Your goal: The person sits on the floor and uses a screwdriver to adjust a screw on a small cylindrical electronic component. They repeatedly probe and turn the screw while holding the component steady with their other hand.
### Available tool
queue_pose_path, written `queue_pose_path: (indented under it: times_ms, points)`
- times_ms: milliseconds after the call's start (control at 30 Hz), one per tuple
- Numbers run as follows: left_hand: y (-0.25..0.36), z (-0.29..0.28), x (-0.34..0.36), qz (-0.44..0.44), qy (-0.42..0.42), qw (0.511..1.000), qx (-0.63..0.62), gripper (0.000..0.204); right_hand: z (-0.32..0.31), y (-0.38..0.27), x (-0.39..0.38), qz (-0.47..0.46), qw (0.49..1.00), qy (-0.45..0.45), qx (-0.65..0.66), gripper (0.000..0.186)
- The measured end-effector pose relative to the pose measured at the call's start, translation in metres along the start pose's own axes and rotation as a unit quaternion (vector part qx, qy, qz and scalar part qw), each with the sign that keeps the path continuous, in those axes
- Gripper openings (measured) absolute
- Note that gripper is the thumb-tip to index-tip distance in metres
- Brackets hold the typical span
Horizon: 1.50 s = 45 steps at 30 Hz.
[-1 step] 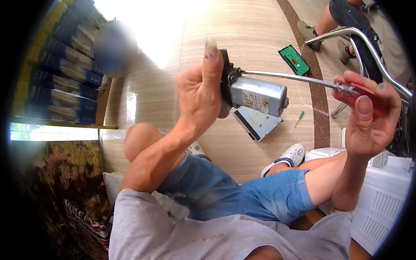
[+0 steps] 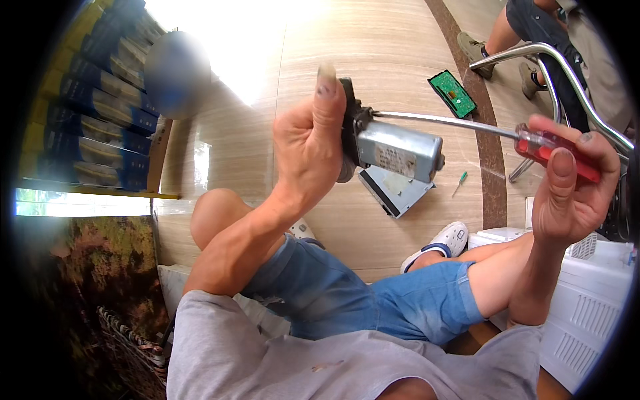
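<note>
wood-look floor [image 2: 373,60] below, left hand [image 2: 308,155] gripping grey motor [image 2: 395,152], right hand [image 2: 572,187] clutching red-handled screwdriver [image 2: 467,127] tip against motor

I see a pale wood-grain floor [image 2: 373,60] with a dark curved inlay band [image 2: 492,167], sun glare [image 2: 220,40] at upper left, stacked blue boxes [image 2: 93,113] far left, and a white plastic crate [image 2: 593,313] lower right.

Left hand [image 2: 307,150] raised mid-frame, forearm rising from lower centre, wrist bent, thumb straight up with a smudged tip; fingers curled, closed around a motor [image 2: 397,150]. Right hand [image 2: 570,187] up at the right edge, forearm near vertical, fingers wrapped over a red screwdriver [image 2: 467,127] handle, thumb along its underside. Both grips firm. Hands well apart, at like height.
</note>
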<state>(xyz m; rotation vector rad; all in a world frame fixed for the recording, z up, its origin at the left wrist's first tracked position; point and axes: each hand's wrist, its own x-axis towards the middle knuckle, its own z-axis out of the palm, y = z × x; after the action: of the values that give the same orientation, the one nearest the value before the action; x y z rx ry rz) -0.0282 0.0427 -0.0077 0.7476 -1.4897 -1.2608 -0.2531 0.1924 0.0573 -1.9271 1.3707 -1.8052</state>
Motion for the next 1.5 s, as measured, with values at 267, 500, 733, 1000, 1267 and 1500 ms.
queue_pose_path:
  times_ms: [267,500,733,1000,1267,1500]
  points:
    - [0.013,0.001,0.002,0.011,0.053,0.998,-0.020,0.060,0.015,0.004,0.011,0.007,0.990,0.021,0.138,0.026]
    - [0.002,-0.006,0.004,0.063,0.016,0.997,0.050,0.074,0.000,-0.003,-0.003,0.011,0.998,-0.002,0.058,0.026]
    - [0.006,-0.005,0.005,0.101,0.042,0.994,-0.003,0.059,-0.006,0.009,-0.008,0.138,0.989,0.058,-0.011,0.028]
    - [0.007,-0.012,0.007,0.192,0.043,0.979,0.046,0.058,0.006,0.000,0.005,0.048,0.992,0.018,0.119,0.030]
    - [0.007,-0.011,0.010,0.186,0.055,0.980,0.049,0.058,0.015,-0.013,0.001,0.062,0.995,0.072,0.016,0.032]
    - [0.003,-0.017,0.012,0.197,0.062,0.976,0.064,0.055,0.019,-0.011,-0.005,0.178,0.977,0.108,0.036,0.025]
